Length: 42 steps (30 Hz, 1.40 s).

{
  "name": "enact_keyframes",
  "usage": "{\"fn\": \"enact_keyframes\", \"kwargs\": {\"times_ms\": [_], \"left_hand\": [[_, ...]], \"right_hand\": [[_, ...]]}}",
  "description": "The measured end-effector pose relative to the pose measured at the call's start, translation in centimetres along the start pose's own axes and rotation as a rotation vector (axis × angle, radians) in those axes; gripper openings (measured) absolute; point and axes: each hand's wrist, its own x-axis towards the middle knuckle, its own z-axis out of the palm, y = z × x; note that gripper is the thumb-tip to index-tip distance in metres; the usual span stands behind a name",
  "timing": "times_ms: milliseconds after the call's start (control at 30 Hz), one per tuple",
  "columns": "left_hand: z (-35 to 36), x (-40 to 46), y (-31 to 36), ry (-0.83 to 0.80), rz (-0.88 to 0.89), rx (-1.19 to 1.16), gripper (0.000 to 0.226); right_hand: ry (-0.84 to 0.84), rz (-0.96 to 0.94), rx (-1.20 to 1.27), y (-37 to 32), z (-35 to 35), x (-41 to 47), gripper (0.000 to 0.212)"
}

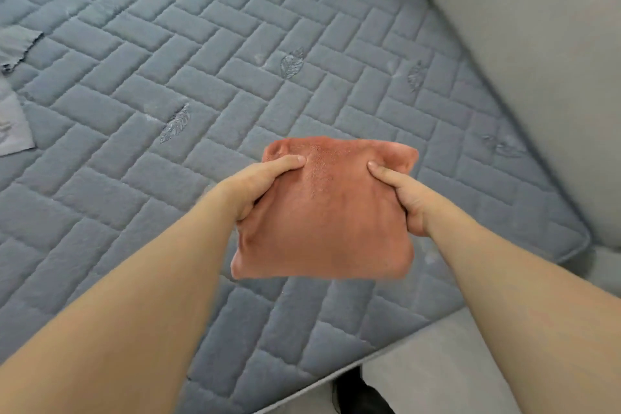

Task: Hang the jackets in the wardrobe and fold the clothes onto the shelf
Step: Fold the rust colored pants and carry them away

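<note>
Left hand [257, 183] and right hand [405, 197] are pinching folded orange cloth [324, 212] above mattress [235, 77]; fingers hiding underneath. Grey garment [13, 84] is running off-frame.

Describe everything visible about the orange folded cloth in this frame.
The orange folded cloth is a soft, fuzzy, terracotta-coloured bundle folded into a rough square. It is held above the grey quilted mattress, gripped at its sides by the left hand and right hand, thumbs on top.
</note>
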Motion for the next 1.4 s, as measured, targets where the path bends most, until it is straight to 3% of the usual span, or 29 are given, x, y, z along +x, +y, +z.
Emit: {"fn": "enact_keyframes", "kwargs": {"times_ms": [333,633,967,1200,1400], "left_hand": [[19.8,-13.9,7.4,-0.481,0.133,0.333,0.077],[41.3,-31.5,7.3,-0.910,0.242,0.676,0.072],[59.9,-54.3,-3.7,-1.358,0.334,0.956,0.052],[68.4,-71.3,-13.3,-1.604,0.486,1.098,0.050],[74.6,-80.2,-19.3,-1.747,0.594,1.122,0.040]], "right_hand": [[0.422,-0.245,0.461,6.3,-9.6,-28.0,0.050],[0.812,-0.492,0.738,17.0,-15.3,-53.6,0.058],[1.300,-0.666,0.967,33.8,-13.6,-77.8,0.062],[1.604,-0.826,1.037,44.4,-10.5,-92.3,0.051],[1.807,-0.866,1.018,50.3,-10.1,-100.6,0.052]]}}
